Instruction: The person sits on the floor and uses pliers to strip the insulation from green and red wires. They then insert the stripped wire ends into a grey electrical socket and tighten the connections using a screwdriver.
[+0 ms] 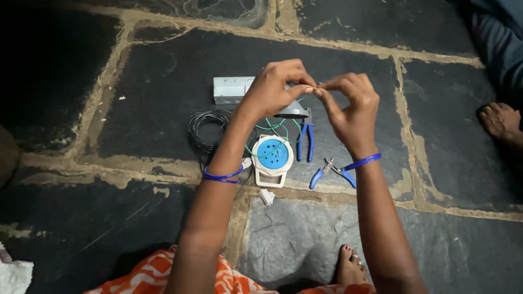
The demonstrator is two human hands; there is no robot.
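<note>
- Green wire (283,129) rises from the blue and white socket (272,155) on the stone floor (305,239) up to the two hands, which meet above it in the head view.
- Left hand (272,90): its grip is narrow, thumb and forefinger pinched on the end of the wire.
- Right hand (351,106): its grip is also pinched tight, fingertips touching those of the left hand, on the same wire end; the tip itself is too small to see well.
- Blue-handled pliers (305,141) lie just beside the socket, and a second small cutter (333,171) lies near the right wrist; both are untouched.
- A grey box (231,90) and a coil of black cable (207,128) lie behind the left hand.
- A small white piece (266,196) lies on the floor just below the socket.
- I think the work goes best if one hand holds the wire steady while the other turns gently, so the thin strands do not break.
- Another person's foot (501,122) rests at the right edge, well apart.
</note>
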